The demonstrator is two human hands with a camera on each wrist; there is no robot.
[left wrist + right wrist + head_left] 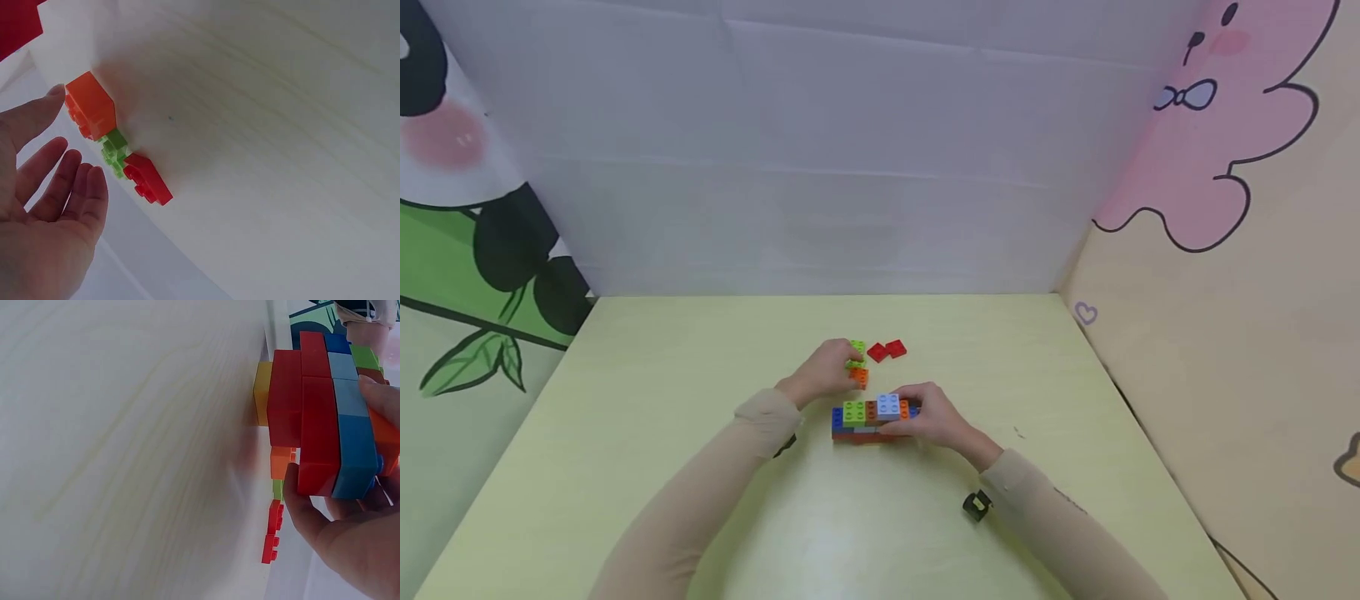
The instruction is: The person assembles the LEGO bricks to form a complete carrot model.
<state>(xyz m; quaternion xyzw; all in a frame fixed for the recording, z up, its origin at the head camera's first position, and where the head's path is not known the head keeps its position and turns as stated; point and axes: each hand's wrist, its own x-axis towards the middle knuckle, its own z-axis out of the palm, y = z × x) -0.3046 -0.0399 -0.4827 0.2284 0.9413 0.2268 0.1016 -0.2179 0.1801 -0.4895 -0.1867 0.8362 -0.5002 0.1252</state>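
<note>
A stack of toy building bricks (854, 414) stands near the middle of the table, with red at its base and blue, green, brown, orange and pale blue bricks above. My right hand (937, 418) grips its right end, thumb on the near side; in the right wrist view the stack (319, 425) shows its red and blue side. Beyond it, my left hand (825, 372) reaches over a loose orange brick (861, 378) and a lime green brick (858, 345). In the left wrist view its thumb is close to the orange brick (94, 107), fingers loosely bent and holding nothing.
Two red bricks (877, 352) lie just right of the green one on the pale table (685, 350). A white sheet (850, 225) rises behind the table, and printed walls flank it. A small black device (977, 505) is at my right wrist.
</note>
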